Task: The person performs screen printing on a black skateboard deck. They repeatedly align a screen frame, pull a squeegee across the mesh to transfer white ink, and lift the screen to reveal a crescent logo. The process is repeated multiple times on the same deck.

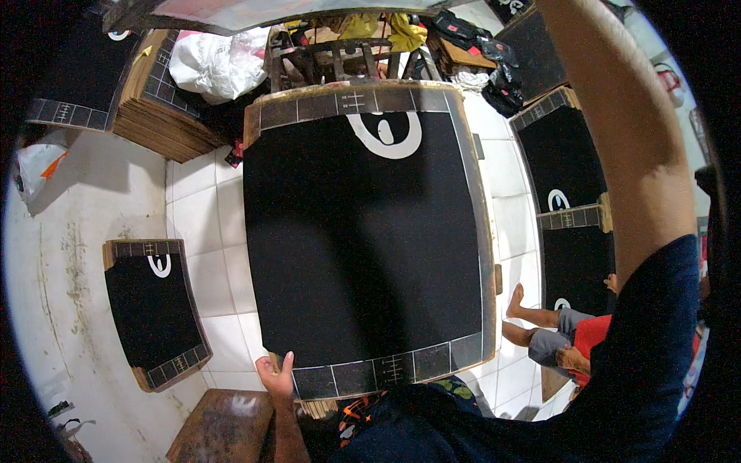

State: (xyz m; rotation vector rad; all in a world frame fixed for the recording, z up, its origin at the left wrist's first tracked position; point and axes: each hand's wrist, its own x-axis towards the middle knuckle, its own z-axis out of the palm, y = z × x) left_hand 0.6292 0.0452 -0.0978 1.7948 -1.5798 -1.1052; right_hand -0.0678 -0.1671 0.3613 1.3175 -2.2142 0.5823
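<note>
In front of me lies a large board (488, 309) with a taped, marked border. A black cloth panel (363, 239) covers it, bearing a white rounded print (413, 139) near the far edge. At the near left corner, my left hand (276, 376) grips the board, thumb and fingers on either side of the corner. My right arm stretches up along the right side, and its hand is beyond the top of the view. Across the top hangs part of a wide framed sheet (293, 17), cut off by the picture's rim.
Stacked boards (166, 127) and a white sack (220, 65) stand far left. A smaller board with black cloth (150, 309) is at left, a brown stool (220, 424) near left. More cloth-covered boards (563, 162) line the right, where another person in red (593, 339) sits.
</note>
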